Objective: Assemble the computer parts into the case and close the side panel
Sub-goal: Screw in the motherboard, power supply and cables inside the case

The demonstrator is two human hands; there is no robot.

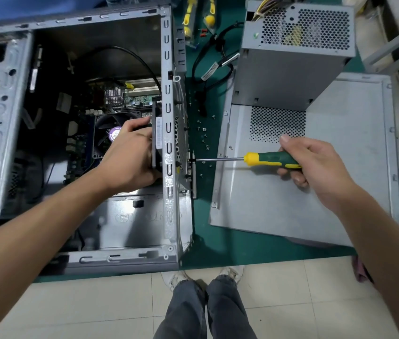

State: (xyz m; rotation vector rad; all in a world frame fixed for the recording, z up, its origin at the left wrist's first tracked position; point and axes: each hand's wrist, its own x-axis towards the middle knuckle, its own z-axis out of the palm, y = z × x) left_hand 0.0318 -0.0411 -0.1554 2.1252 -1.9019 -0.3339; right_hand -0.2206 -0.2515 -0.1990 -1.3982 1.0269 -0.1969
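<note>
Nearest the camera, the left hand (pixel 129 152) reaches into the open computer case (pixel 169 133) at the desk's near-left corner, fingers curled round a dark rear fan (pixel 155 140) pressed against the case's rear wall. Across that wall, the right hand (pixel 316 165) grips the green-and-yellow handle of a screwdriver (pixel 262 160), held level, its tip meeting the outside of the rear wall opposite the fan. Inside the case lies the motherboard (pixel 129 97) with its round cooler (pixel 110 133). Loose screws (pixel 203 135) dot the green desk (pixel 203 231) just beside the case. Rightward, the grey side panel (pixel 340 192) lies flat, a power supply (pixel 296 52) standing on its far end.
</note>
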